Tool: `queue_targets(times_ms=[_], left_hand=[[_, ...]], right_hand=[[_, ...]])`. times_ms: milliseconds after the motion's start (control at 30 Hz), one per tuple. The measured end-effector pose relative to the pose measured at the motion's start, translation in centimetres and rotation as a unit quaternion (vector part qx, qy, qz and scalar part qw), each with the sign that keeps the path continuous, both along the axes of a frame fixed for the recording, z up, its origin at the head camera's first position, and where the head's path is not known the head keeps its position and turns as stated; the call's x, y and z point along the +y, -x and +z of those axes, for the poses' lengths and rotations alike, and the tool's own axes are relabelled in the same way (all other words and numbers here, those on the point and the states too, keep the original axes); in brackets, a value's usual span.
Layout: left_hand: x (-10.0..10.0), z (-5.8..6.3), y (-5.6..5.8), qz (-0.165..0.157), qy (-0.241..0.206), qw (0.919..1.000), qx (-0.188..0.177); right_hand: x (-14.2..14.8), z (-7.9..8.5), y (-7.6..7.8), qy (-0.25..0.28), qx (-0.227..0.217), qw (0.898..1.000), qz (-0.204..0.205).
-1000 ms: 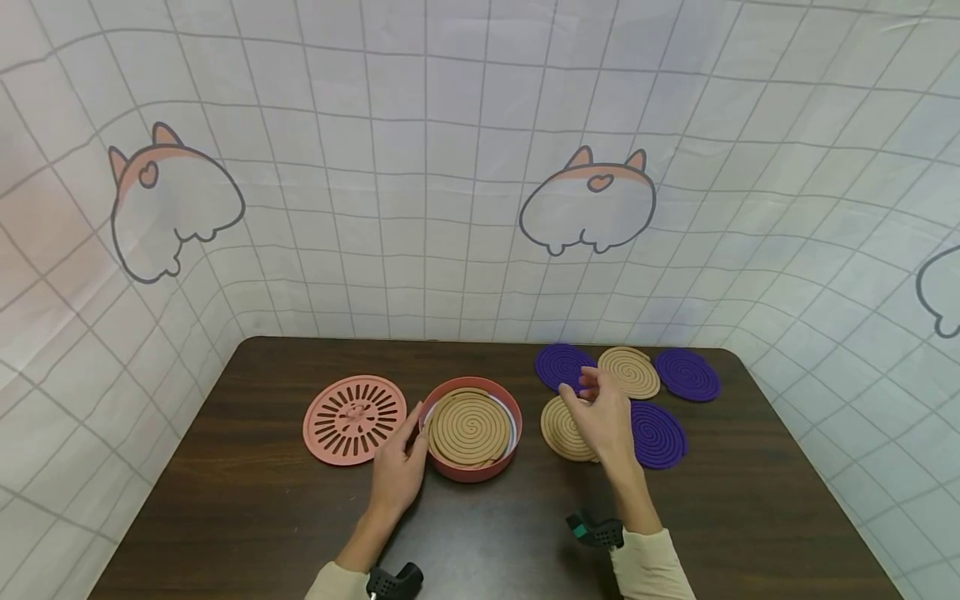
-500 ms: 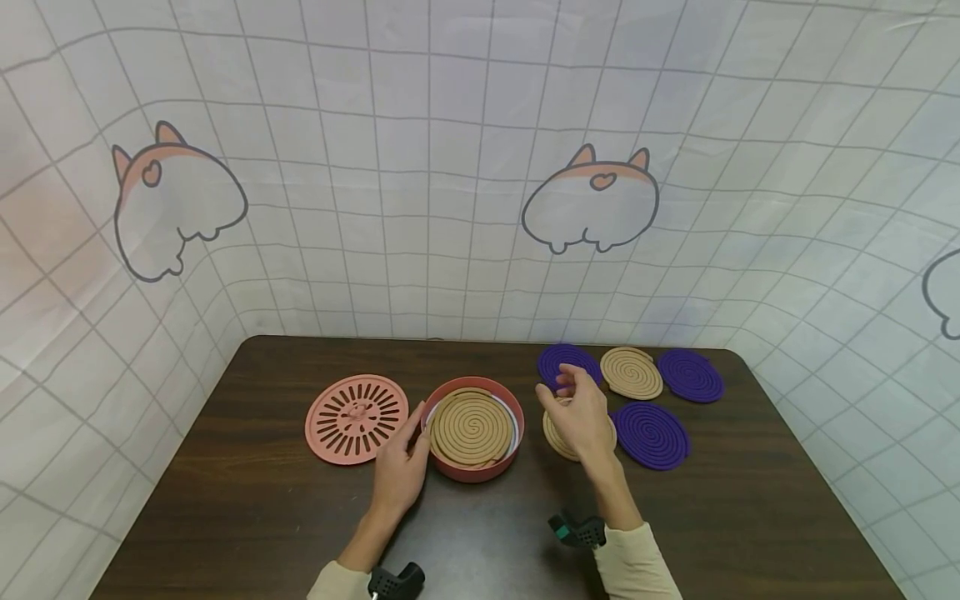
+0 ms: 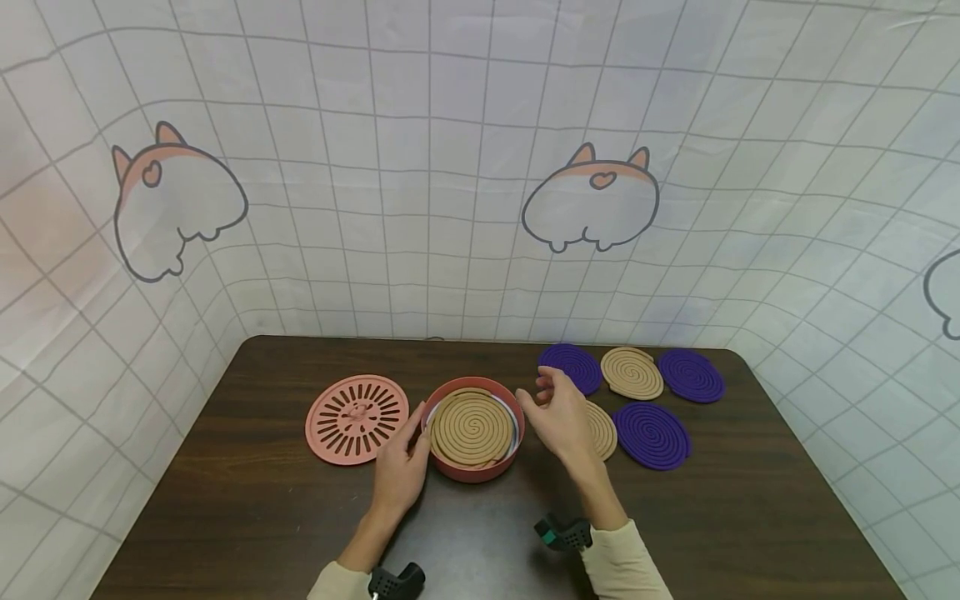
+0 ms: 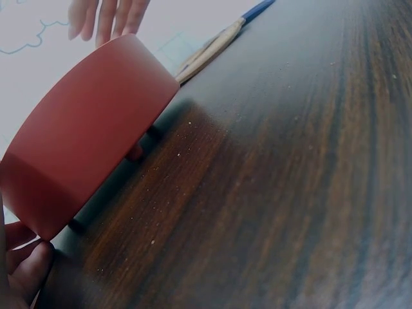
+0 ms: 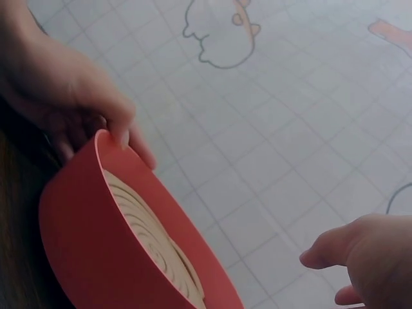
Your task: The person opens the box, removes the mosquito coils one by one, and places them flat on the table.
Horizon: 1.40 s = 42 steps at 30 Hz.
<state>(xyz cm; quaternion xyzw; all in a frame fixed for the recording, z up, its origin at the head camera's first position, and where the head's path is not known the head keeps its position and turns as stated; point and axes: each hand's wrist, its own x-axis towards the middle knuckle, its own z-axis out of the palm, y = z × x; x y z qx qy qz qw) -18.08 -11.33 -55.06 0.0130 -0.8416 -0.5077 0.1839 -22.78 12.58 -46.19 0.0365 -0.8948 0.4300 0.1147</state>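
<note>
From where I stand by the table (image 3: 225,517), the red container (image 3: 467,475) sits at lower centre of the head view, a tan coil (image 3: 471,429) lying inside. Its outline is round; no long axis applies. Left hand (image 3: 400,473): in contact at the container's left side, gripping it there. Right hand (image 3: 562,417): just right of the container and raised, thumb and fingers parted, nothing seen between them. The right wrist view confirms a gap, container at lower left, hand at lower right. A loose tan coil (image 3: 603,429), part hidden by that hand, shows to its right. The left hand is nearer the container.
</note>
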Motion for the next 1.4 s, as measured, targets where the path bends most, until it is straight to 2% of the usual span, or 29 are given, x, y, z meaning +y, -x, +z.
queue_targets(times_ms=[567, 733, 1067, 1400], left_hand=[[-0.2, 0.0, 0.1, -0.007, -0.013, 0.9998, -0.010], [-0.1, -0.1, 0.1, -0.005, -0.008, 1.0000, -0.001], [-0.1, -0.1, 0.0, -0.001, 0.004, 0.9999, 0.011], [-0.1, 0.0, 0.1, -0.002, 0.002, 0.9999, 0.016]], right_hand=[[-2.7, -0.4, -0.7, -0.060, -0.016, 0.997, 0.041], [-3.4, -0.4, -0.9, -0.081, -0.013, 0.996, 0.047], [-4.9, -0.4, -1.4, -0.091, -0.028, 0.994, 0.048], [-6.1, -0.6, -1.3, -0.096, -0.030, 0.993, 0.062]])
